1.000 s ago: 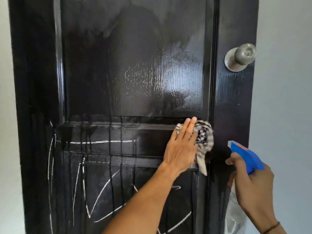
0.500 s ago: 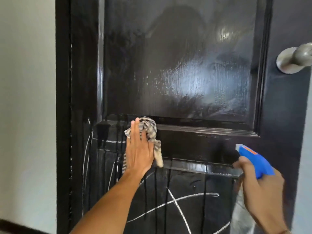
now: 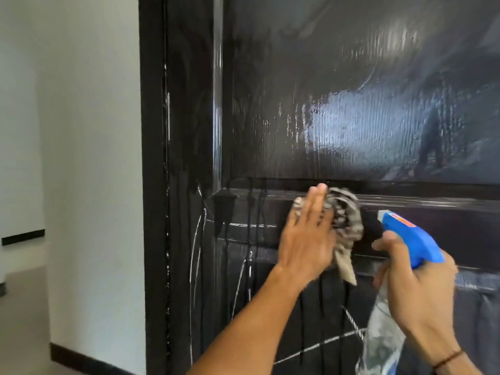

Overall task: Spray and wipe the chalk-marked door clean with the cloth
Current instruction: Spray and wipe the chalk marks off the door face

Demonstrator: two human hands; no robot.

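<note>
The black door (image 3: 338, 117) fills the view, its upper panel wet and glossy. White chalk lines (image 3: 198, 239) run down its left stile and across the lower panel, with dark drips over them. My left hand (image 3: 307, 236) presses a crumpled striped cloth (image 3: 347, 220) flat-fingered against the middle rail. My right hand (image 3: 416, 290) grips a clear spray bottle with a blue trigger head (image 3: 411, 239), its nozzle pointing up-left close to the cloth.
The black door frame (image 3: 153, 185) stands at the left, next to a white wall (image 3: 89, 158) with a dark skirting board (image 3: 81, 355). A tiled floor (image 3: 21, 320) shows at the lower left. The door knob is out of view.
The cloth under my left hand went from the rail's right end to the left, then back toward the middle. The view has shifted left and closer. My right hand still holds the bottle.
</note>
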